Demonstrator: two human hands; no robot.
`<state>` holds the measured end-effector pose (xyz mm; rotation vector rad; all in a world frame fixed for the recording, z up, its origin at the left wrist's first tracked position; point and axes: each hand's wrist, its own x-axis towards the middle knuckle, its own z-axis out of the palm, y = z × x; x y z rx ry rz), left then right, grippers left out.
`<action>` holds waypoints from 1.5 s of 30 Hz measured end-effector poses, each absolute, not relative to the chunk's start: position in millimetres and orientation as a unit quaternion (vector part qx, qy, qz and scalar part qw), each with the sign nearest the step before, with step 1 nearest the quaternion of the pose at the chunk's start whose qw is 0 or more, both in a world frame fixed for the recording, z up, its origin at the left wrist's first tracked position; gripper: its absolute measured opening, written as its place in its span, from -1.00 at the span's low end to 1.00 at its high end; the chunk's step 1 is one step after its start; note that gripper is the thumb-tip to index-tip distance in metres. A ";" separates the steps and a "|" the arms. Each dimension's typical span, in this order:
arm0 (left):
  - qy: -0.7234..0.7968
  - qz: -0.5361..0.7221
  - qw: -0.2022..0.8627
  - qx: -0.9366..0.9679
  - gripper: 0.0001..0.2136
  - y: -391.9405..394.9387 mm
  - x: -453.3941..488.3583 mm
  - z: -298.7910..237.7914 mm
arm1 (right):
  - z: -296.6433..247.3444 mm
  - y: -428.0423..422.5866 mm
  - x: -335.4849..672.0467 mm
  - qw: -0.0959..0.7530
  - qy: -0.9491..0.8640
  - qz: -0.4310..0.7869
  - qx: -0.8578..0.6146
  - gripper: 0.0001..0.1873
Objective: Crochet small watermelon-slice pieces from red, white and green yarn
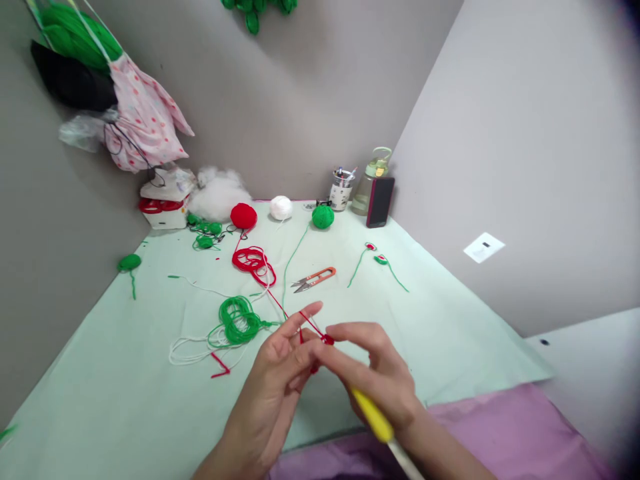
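Note:
My left hand [280, 373] pinches a small red crochet piece [326, 340], with the red yarn strand [280, 308] running over its raised index finger. My right hand [380, 373] grips a yellow-handled crochet hook [373, 415], whose tip sits at the red piece. The strand leads back across the pale green table [100, 387] to a loose red yarn coil [253, 260] and a red yarn ball [243, 215].
Orange snips [315, 278] lie just beyond my hands. A green yarn coil [237, 321] with white yarn lies left. A white ball [281, 207], a green ball [323, 217], a pen cup [341, 190], a bottle and a phone [380, 201] stand at the back. Two small finished pieces [376, 253] lie to the right.

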<state>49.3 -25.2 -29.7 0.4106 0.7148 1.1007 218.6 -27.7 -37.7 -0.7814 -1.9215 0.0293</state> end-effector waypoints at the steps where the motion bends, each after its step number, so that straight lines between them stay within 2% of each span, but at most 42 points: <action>1: 0.323 0.501 0.783 0.177 -0.54 -24.5 48.8 -28.8 | -37.9 -27.8 219.0 0.543 -0.766 0.070 -0.337 -0.71; 4: 0.342 0.519 0.761 0.186 -0.61 -25.1 48.7 -28.0 | -33.5 -27.0 218.7 0.621 -0.660 0.252 -0.340 -0.77; 6: 0.359 0.530 0.735 0.224 -0.62 -27.6 50.2 -28.5 | -29.3 -25.1 216.6 0.632 -0.632 0.306 -0.329 -0.81; 12: 0.375 0.528 0.710 0.277 -0.64 -31.2 54.2 -31.0 | -27.1 -25.4 213.4 0.591 -0.678 0.266 -0.347 -0.80; 16: 0.365 0.529 0.729 0.237 -0.56 -28.3 54.9 -30.8 | -32.4 -30.3 218.4 0.520 -0.781 0.125 -0.323 -0.62; 18: 0.348 0.514 0.757 0.203 -0.55 -26.9 54.1 -30.4 | -33.6 -31.8 221.1 0.513 -0.792 0.097 -0.315 -0.57; 20: 0.337 0.500 0.778 0.176 -0.58 -25.8 52.2 -29.8 | -32.6 -32.4 223.0 0.557 -0.747 0.140 -0.333 -0.63; 23: 0.339 0.512 0.772 0.162 -0.59 -25.7 49.1 -28.4 | -29.7 -31.2 223.5 0.630 -0.642 0.264 -0.347 -0.75; 27: 0.362 0.542 0.732 0.199 -0.58 -28.6 49.1 -26.5 | -30.2 -26.8 219.8 0.633 -0.595 0.382 -0.315 -0.81; 38: 0.383 0.536 0.709 0.252 -0.55 -31.6 53.1 -31.9 | -38.4 -22.9 218.5 0.636 -0.555 0.429 -0.321 -0.83; 45: 0.397 0.524 0.691 0.300 -0.85 -29.9 49.7 -36.9 | -36.7 -21.5 216.4 0.634 -0.555 0.432 -0.322 -0.83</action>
